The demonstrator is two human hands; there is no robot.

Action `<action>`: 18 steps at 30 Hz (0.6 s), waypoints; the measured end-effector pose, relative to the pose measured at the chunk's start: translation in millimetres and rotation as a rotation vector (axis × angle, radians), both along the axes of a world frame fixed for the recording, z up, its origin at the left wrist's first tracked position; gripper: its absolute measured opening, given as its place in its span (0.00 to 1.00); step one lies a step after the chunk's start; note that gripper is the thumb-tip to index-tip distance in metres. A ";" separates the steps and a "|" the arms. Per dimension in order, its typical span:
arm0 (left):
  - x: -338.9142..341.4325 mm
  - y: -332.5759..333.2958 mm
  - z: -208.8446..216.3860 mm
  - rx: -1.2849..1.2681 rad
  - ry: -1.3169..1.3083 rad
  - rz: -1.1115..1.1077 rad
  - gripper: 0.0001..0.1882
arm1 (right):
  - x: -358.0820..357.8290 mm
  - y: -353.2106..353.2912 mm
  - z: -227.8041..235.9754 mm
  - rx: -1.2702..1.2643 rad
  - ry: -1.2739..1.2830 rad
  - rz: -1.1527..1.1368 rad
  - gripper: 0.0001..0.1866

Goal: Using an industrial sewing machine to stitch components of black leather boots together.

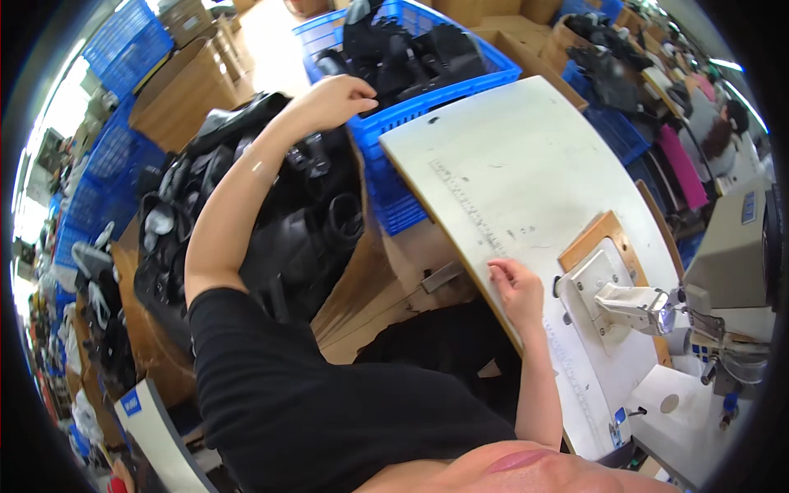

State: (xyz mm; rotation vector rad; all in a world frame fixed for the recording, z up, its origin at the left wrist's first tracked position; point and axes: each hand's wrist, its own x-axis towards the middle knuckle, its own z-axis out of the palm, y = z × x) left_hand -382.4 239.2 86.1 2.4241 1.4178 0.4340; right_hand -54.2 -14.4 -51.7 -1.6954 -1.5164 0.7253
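My left hand [340,100] is stretched out over the near left corner of a blue plastic crate [448,93]. Its fingers are bent, with a gap between thumb and forefinger, and nothing shows in them. Dark, glossy pieces [403,59] that look like leather fill the crate. Above the left edge of a white worktable [509,164], my right hand [518,294] is loosely curled, thumb against the fingers, with no object visible in it. To its right stands an industrial sewing machine [633,306], its metal arm above a light plate.
Below my left arm, a large cardboard box [362,255] holds a heap of black pieces [283,238]. Blue crates [127,45] and cartons [185,90] stand at the far left. More dark goods [608,70] are piled at the far right, near other people [723,135].
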 end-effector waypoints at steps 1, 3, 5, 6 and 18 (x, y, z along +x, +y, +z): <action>17.9 49.2 -19.9 -0.015 -0.004 -0.037 0.22 | 2.7 0.8 -6.0 0.064 -0.049 -0.020 0.06; 46.1 153.1 -71.4 -0.002 0.017 -0.022 0.27 | 5.0 0.0 -11.2 0.102 -0.069 -0.044 0.05; 65.1 228.3 -131.8 -0.006 0.033 0.092 0.29 | 7.3 -4.3 -17.1 0.155 -0.050 -0.052 0.04; 68.7 257.4 -148.4 -0.028 0.027 0.165 0.30 | 5.8 -3.1 -16.0 0.210 -0.106 -0.045 0.04; 150.2 330.5 -204.9 -0.521 -0.974 0.933 0.45 | 10.2 10.5 -11.1 0.255 -0.200 0.039 0.01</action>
